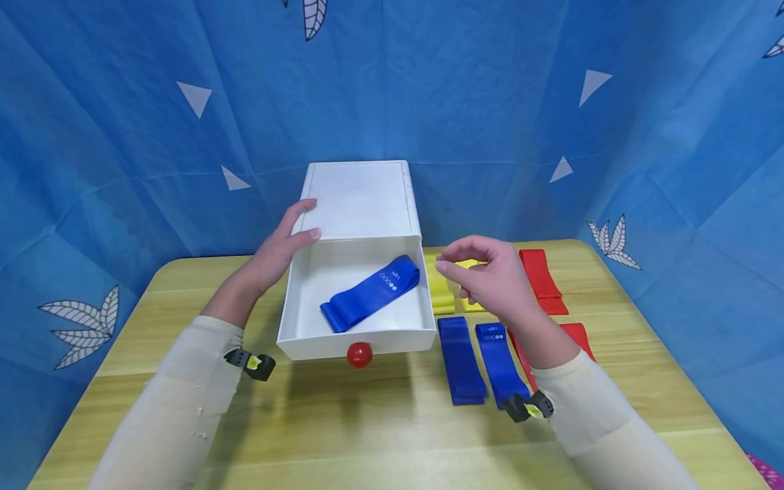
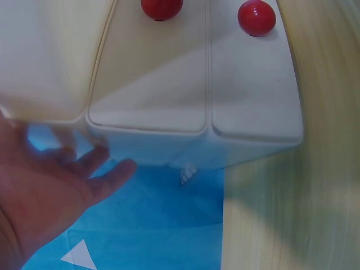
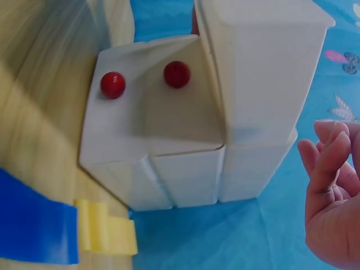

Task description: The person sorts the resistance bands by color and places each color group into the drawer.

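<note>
A white drawer cabinet (image 1: 361, 201) stands at the back of the table, its top drawer (image 1: 398, 342) pulled out by a red knob (image 1: 359, 354). Inside that drawer lies a folded blue resistance band (image 1: 370, 296) marked "Light". My left hand (image 1: 272, 255) rests against the cabinet's upper left edge, thumb and a finger reaching over the top. In the left wrist view, the left hand's (image 2: 50, 191) other fingers spread along the side. To the drawer's right, my right hand (image 1: 493, 272) hovers with loosely bent fingers, thumb near the index finger and nothing held.
Right of the cabinet lie blue bands (image 1: 461, 361), yellow bands (image 1: 439, 289) and red bands (image 1: 543, 279), partly behind the right hand. Two lower drawers with red knobs (image 3: 113, 85) are closed. A blue cloth (image 1: 490, 102) hangs behind the wooden table (image 1: 367, 442).
</note>
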Available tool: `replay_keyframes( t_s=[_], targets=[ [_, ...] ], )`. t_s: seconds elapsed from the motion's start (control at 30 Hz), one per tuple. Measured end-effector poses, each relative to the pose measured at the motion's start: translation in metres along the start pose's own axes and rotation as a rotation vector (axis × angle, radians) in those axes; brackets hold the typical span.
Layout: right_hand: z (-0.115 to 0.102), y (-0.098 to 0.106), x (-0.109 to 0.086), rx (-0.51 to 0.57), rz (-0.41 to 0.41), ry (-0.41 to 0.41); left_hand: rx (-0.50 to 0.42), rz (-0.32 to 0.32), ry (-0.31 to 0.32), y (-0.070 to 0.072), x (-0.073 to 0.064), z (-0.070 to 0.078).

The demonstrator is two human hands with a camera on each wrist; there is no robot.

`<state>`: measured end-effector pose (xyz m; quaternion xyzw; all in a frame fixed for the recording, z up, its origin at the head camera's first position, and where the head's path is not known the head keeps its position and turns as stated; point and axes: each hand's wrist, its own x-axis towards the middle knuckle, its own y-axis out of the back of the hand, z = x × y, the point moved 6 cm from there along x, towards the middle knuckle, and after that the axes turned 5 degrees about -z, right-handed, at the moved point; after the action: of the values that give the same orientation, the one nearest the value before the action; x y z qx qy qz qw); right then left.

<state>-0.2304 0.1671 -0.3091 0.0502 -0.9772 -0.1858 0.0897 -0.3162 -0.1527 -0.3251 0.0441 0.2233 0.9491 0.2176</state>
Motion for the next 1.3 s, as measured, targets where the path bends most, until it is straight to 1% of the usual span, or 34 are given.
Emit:
replay_keyframes(
  t_s=[0.1, 0.3, 0.6, 0.87, 1.03, 1.3],
  targets=[
    [0.011, 0.002, -0.003, 0.003, 0.001, -0.036, -0.001, 0.000, -0.002, 0.000, 0.000, 0.000],
    [0.035, 0.005, -0.008, 0.032, 0.003, -0.078, -0.003, 0.000, -0.002, 0.000, 0.001, -0.001],
    [0.066, 0.004, -0.011, -0.002, -0.008, -0.142, -0.009, 0.000, 0.001, 0.000, 0.001, 0.000],
    [0.096, 0.000, -0.011, 0.002, -0.033, -0.189, -0.002, 0.002, 0.008, 0.000, 0.000, 0.000],
    [0.115, -0.003, -0.011, -0.024, -0.050, -0.232, 0.000, 0.007, 0.007, 0.000, 0.001, -0.001],
    [0.137, -0.007, -0.011, -0.041, -0.073, -0.270, 0.005, 0.006, 0.007, 0.001, 0.001, -0.002]
  ],
)
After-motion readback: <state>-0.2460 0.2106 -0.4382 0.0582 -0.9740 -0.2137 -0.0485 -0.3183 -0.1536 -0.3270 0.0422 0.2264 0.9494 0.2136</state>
